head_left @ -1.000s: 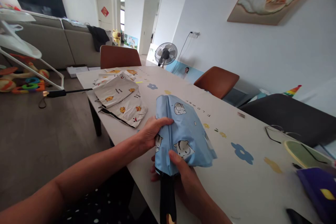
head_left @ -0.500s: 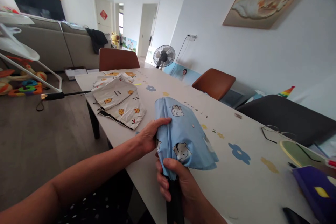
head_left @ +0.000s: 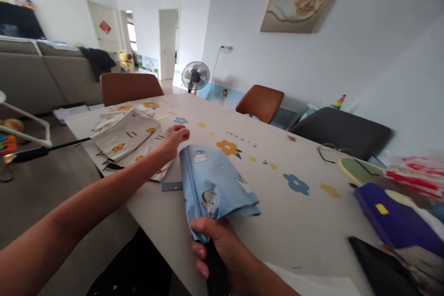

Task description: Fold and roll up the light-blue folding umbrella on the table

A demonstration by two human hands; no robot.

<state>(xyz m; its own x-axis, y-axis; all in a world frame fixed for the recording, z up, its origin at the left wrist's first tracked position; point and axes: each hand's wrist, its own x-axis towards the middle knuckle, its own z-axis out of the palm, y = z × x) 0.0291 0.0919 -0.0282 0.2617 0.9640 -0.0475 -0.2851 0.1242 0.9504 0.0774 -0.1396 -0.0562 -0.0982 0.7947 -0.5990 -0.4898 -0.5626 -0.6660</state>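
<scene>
A folded light-blue umbrella [head_left: 211, 182] with cartoon animal prints lies on the white flowered table [head_left: 277, 212]. My right hand [head_left: 217, 245] is closed round its black handle at the near table edge. My left hand [head_left: 174, 138] is off the blue canopy and reaches forward over the table, fingers curled, beside a white umbrella [head_left: 128, 136] with orange prints that lies further left. A small blue strap [head_left: 171, 186] lies on the table just left of the blue canopy.
Brown chairs [head_left: 130, 89] stand at the table's far side, a dark chair [head_left: 342, 130] on the right. Glasses [head_left: 328, 151], a green disc, a purple item [head_left: 391, 215] and a black object [head_left: 379, 266] lie at the right. A fan [head_left: 195, 75] and grey sofa stand behind.
My left hand let go of the blue canopy and moved forward towards the white umbrella. The camera swung right. My right hand kept its grip on the handle.
</scene>
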